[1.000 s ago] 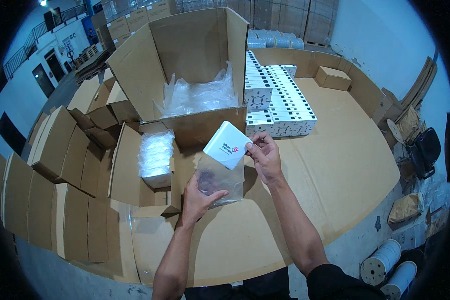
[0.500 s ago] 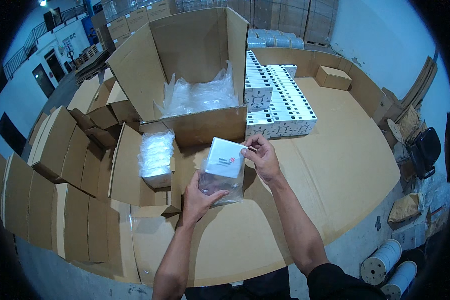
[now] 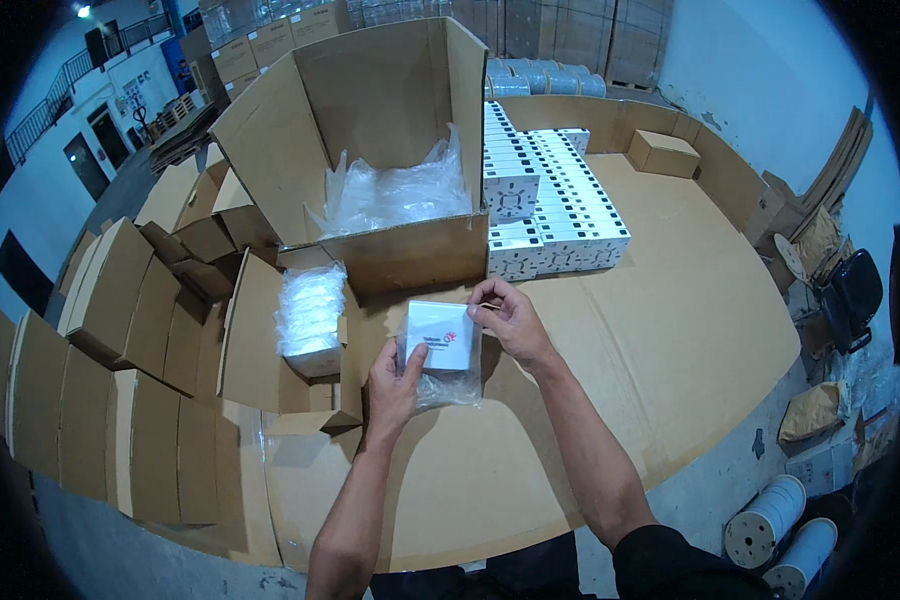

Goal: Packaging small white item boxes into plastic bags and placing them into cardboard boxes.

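Observation:
A flat white box (image 3: 440, 325) with a small red mark sits partly inside a clear plastic bag (image 3: 452, 389), above the cardboard-covered table. My left hand (image 3: 394, 388) grips box and bag from the left, its thumb across the box's face. At the upper right corner my right hand (image 3: 510, 322) is closed, finger and thumb pinched at the edge of the box or bag; which of the two I cannot tell. Just left stands an open carton (image 3: 240, 340) holding a row of bagged white boxes (image 3: 311, 310).
A large open carton (image 3: 410, 255) full of clear plastic bags (image 3: 400, 195) stands at the back. Beside it are stacked white boxes with black squares (image 3: 570, 200). Several brown cartons (image 3: 150, 430) line the left. A small brown box (image 3: 665, 155) lies far right.
The white box has slid down deeper into the bag. My left thumb has moved up onto its face, and my right hand has shifted slightly left and down.

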The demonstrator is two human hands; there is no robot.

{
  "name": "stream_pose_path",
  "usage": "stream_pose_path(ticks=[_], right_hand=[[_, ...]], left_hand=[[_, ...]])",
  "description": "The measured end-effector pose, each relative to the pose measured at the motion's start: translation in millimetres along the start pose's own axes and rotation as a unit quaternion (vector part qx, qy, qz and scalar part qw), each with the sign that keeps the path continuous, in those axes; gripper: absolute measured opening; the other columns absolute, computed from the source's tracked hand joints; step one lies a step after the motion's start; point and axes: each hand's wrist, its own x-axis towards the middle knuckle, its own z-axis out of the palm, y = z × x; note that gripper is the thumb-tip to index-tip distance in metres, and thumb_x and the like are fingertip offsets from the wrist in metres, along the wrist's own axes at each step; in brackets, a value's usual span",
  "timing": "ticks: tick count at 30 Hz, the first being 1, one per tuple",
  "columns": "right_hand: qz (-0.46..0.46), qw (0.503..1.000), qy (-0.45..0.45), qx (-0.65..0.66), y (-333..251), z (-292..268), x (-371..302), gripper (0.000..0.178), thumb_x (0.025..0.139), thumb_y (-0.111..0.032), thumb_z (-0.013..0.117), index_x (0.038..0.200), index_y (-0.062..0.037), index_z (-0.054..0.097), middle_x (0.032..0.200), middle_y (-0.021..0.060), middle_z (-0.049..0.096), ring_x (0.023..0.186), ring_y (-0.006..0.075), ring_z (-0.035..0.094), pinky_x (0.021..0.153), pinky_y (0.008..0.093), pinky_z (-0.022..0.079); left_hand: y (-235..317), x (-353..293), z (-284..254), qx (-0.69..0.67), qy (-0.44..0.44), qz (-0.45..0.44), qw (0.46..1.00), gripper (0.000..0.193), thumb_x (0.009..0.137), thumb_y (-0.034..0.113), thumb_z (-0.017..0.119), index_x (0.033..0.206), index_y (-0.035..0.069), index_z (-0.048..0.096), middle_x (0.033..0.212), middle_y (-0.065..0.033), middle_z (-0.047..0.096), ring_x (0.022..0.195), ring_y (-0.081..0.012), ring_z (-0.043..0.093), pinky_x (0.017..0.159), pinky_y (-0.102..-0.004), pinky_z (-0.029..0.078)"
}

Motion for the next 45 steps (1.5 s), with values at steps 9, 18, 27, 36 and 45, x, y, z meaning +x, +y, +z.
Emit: stream_pose_path(ticks=[9, 18, 27, 36, 45], right_hand=[[0.129, 0.991, 0.024, 0.03, 21, 10, -4, 0.03, 0.096, -0.016, 0.07, 0.12, -0.0026, 0.057, 0.099, 0.0079, 0.069, 0.083, 0.0101, 0.064, 0.07, 0.0249, 0.054], [0.114, 0.961, 0.102, 0.229, 31, 23, -8, 0.014, 0.099, -0.011, 0.065, 0.11, -0.0056, 0.059, 0.095, 0.0038, 0.067, 0.08, 0.0082, 0.061, 0.066, 0.024, 0.048], [0.105, 0.95, 0.076, 0.286, 23, 28, -9, 0.01, 0.099, -0.013, 0.065, 0.105, -0.01, 0.058, 0.088, -0.0024, 0.063, 0.078, 0.0078, 0.059, 0.064, 0.0223, 0.044], [0.108, 0.942, 0.016, 0.317, 7, 10, -16, 0.004, 0.097, -0.011, 0.063, 0.101, -0.0116, 0.061, 0.115, 0.0061, 0.068, 0.092, 0.0094, 0.058, 0.083, 0.0261, 0.044], [0.096, 0.945, -0.021, 0.312, 12, 4, -14, 0.008, 0.094, -0.015, 0.066, 0.096, -0.0136, 0.058, 0.118, 0.005, 0.064, 0.093, 0.0099, 0.054, 0.084, 0.0276, 0.04]], left_hand=[[-7, 17, 0, -0.068, 0.07, -0.028, 0.995, 0.029, 0.1, 0.025, 0.066, 0.113, 0.0, 0.063, 0.103, -0.0072, 0.068, 0.094, -0.0129, 0.061, 0.086, -0.0311, 0.05], [-3, 19, 2, -0.047, 0.055, -0.005, 0.997, 0.031, 0.1, 0.024, 0.066, 0.12, 0.0, 0.063, 0.105, -0.0069, 0.068, 0.097, -0.0135, 0.062, 0.089, -0.0319, 0.05], [2, 19, 1, -0.039, 0.064, 0.034, 0.997, 0.038, 0.107, 0.031, 0.051, 0.123, -0.001, 0.066, 0.114, -0.0095, 0.07, 0.105, -0.0153, 0.063, 0.095, -0.0312, 0.048], [25, 16, 5, 0.009, 0.06, 0.096, 0.993, 0.045, 0.108, 0.038, 0.046, 0.127, 0.003, 0.066, 0.119, -0.0089, 0.07, 0.112, -0.0169, 0.061, 0.101, -0.0335, 0.045], [16, 22, 5, -0.043, 0.084, 0.087, 0.992, 0.046, 0.108, 0.039, 0.047, 0.126, 0.003, 0.068, 0.119, -0.0067, 0.069, 0.111, -0.0139, 0.059, 0.1, -0.031, 0.045]])
